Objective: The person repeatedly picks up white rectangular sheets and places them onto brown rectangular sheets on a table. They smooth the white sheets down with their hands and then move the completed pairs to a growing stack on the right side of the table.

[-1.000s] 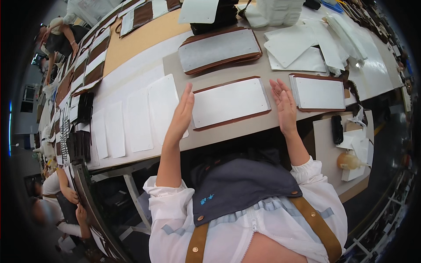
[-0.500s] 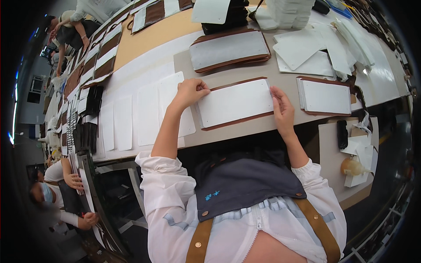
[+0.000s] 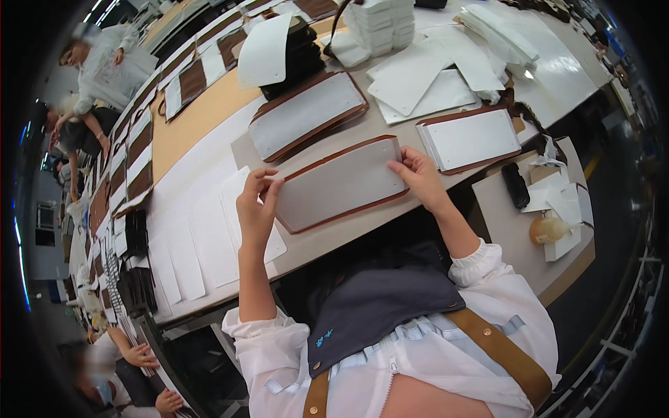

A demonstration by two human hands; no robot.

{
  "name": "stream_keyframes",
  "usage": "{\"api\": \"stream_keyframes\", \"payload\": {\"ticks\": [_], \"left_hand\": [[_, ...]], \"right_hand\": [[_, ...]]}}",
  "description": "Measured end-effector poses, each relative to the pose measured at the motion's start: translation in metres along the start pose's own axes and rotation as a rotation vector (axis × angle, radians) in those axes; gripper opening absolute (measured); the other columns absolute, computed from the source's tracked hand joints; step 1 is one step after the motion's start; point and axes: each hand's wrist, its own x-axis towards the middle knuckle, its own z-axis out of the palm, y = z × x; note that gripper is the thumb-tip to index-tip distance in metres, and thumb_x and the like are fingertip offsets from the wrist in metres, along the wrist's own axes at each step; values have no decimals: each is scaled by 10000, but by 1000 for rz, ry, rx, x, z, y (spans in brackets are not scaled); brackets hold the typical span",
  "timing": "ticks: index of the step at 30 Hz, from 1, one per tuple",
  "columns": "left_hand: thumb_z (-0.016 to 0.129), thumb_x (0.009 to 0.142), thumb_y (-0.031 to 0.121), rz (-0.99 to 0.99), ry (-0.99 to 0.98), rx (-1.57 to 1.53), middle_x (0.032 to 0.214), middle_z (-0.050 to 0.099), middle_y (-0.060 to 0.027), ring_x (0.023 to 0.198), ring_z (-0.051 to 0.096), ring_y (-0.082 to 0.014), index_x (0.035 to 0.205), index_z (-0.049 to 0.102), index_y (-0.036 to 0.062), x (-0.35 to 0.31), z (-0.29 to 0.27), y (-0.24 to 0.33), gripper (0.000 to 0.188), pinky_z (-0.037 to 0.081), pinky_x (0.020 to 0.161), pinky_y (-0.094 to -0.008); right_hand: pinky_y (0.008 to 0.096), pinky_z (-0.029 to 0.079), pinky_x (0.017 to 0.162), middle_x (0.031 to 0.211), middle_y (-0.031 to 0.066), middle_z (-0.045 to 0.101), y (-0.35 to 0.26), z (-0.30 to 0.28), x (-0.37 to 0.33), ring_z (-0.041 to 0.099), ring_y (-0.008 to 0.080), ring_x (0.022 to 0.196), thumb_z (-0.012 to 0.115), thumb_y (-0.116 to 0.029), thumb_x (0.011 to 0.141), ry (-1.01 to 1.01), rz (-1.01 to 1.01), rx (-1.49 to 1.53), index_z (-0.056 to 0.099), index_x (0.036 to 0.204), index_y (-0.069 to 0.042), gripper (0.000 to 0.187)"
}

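Observation:
A rectangular brown leather panel with a white lining sheet (image 3: pixel 341 182) is held between both hands just above the near edge of the workbench (image 3: pixel 209 111). My left hand (image 3: pixel 256 205) pinches its left end with fingertips on the white sheet's corner. My right hand (image 3: pixel 417 175) grips the right end, thumb and fingers on the white face. The panel is tilted up toward me, its brown edge showing along the bottom.
Two similar brown-and-white panels lie behind (image 3: pixel 306 115) and to the right (image 3: pixel 470 138). White sheets (image 3: pixel 202 244) lie in a row at left. A stack of white pieces (image 3: pixel 382 22), a black stack (image 3: pixel 296 56) and a bottle (image 3: pixel 549 228) stand around. Other people work at far left.
Both hands moved from lying flat beside the panel to gripping its two ends, and the panel has come up off the bench.

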Motion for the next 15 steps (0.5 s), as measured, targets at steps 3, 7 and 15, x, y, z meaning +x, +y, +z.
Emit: {"api": "stream_keyframes", "payload": {"ticks": [3,7,15], "left_hand": [[655,999,104,-50,14,-90,773,644,-28,723,591,-81,1145,659,30,-10,6,7,163,448,681,-244],[626,1030,142,-151,-27,-204,743,559,24,682,524,-52,1132,680,27,-32,26,2,163,405,639,-217],[650,1008,107,-242,-101,-303,727,582,27,657,495,-49,1049,716,19,-61,70,-2,117,375,584,-226]], "right_hand": [[226,511,782,977,-7,709,-50,-42,0,618,42,855,660,-105,1006,176,-141,-12,686,1117,-10,148],[226,520,797,987,11,730,-110,-155,3,646,51,865,662,-160,1013,405,-219,-191,690,1143,-18,195],[236,509,830,1003,30,737,-49,-327,15,657,74,870,691,-174,987,466,69,-551,672,1206,14,289]]}}
